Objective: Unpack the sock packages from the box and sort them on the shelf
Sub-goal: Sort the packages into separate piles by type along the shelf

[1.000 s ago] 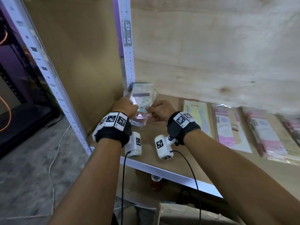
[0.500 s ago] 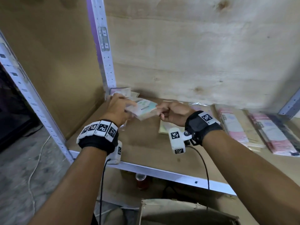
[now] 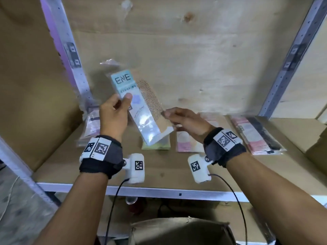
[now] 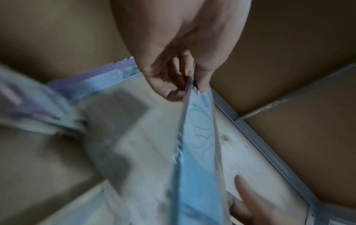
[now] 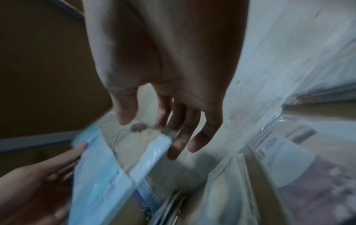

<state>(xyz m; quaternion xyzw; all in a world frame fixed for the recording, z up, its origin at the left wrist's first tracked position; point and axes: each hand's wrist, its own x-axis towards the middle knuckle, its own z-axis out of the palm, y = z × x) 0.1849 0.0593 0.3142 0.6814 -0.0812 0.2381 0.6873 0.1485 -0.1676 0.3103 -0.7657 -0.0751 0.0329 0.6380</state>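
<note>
We hold a light blue sock package (image 3: 135,105) tilted in the air above the shelf board (image 3: 109,167), its printed card facing us. Our left hand (image 3: 113,117) pinches it, thumb on the front and fingers behind; our right hand (image 3: 184,121) has loose, nearly straight fingers at its right edge, though we cannot tell whether they touch. Below lie a yellow-green package (image 3: 159,145), pink packages (image 3: 187,144) and a stack (image 3: 89,128) by the left post (image 3: 70,57). A cardboard box (image 3: 177,230) sits beneath.

Stockroom — metal shelving (image 3: 178,191), packaged stock (image 3: 256,135)
</note>
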